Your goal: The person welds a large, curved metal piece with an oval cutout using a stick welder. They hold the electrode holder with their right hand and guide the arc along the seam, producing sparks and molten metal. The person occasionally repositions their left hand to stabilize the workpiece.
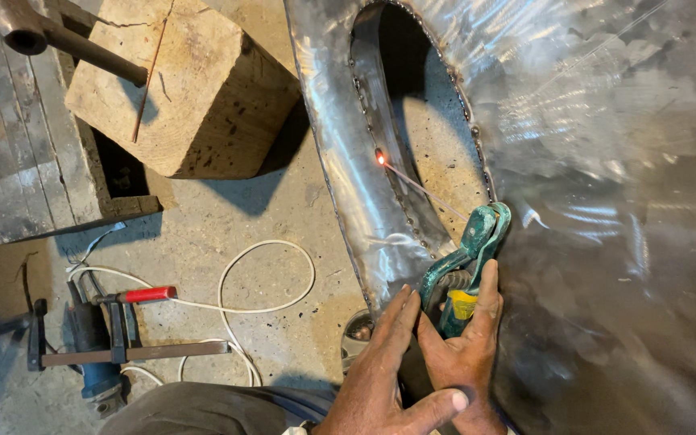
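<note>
Green electrode holder [470, 251] in right hand [462, 346], fingers clamped round its grip; thin welding rod [422, 187] runs up-left to glowing tip on seam of shiny sheet-metal shell [606, 161], beside oval opening. Left hand [384, 370] lies flat against right, fingers together, holding nothing. Judgement: holder stiff, fairly light, best taken by insulated handle, away from jaws; rod brittle, hot at tip. Sheet thin, springy, edges likely sharp. Wood block [179, 89], white cable [267, 274], bar clamp [122, 346] on concrete floor [283, 209].

Green electrode holder [470, 256] with yellow band against silvery sheet metal [590, 161]; orange glow at rod tip; beside it, white cable [267, 274], red-handled clamp [134, 296].
</note>
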